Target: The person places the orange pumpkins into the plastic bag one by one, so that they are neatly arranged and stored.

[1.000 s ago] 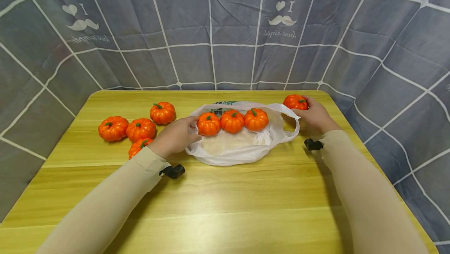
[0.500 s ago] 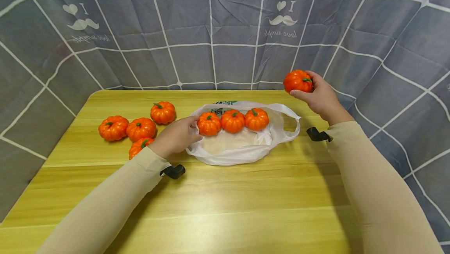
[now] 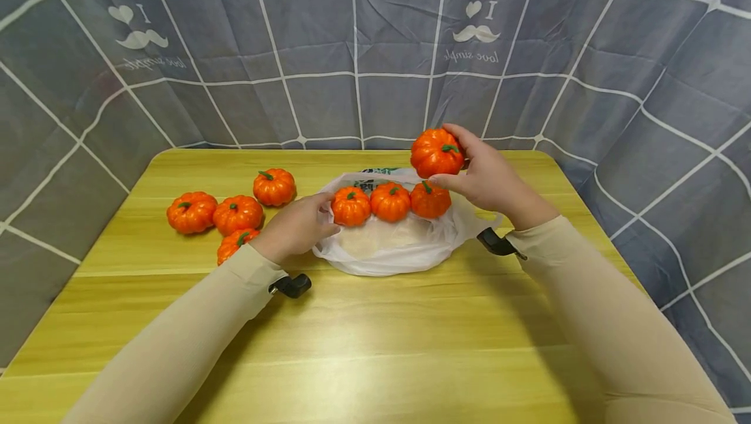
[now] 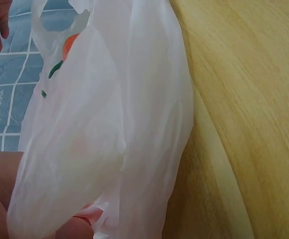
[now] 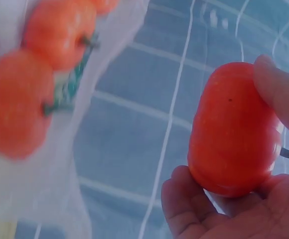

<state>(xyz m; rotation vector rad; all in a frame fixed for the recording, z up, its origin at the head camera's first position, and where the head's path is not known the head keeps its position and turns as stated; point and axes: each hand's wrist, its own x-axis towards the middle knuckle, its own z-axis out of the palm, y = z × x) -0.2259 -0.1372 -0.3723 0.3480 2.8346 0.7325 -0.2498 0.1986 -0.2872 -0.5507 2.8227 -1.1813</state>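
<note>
A white plastic bag [image 3: 387, 261] lies opened out on the table, with three small orange pumpkins in a row in it: a left one [image 3: 351, 206], a middle one [image 3: 390, 202] and a right one [image 3: 431, 199]. My left hand [image 3: 296, 227] holds the bag's left edge; part of the fingers is behind the plastic [image 4: 89, 129] in the left wrist view. Raised above the bag's right end, my right hand [image 3: 489, 176] grips another pumpkin [image 3: 437, 153] between thumb and fingers. The right wrist view shows that pumpkin [image 5: 234, 129] lying sideways in the fingers.
Left of the bag, several more pumpkins [image 3: 237, 214] sit in a loose group on the wooden table [image 3: 375, 346], one partly covered by the left forearm. A grey gridded curtain [image 3: 317, 45] hangs close behind the table and along both sides.
My right hand has lifted the pumpkin off the table at the back right, then brought it left over the bag. The left hand has stayed at the bag's edge.
</note>
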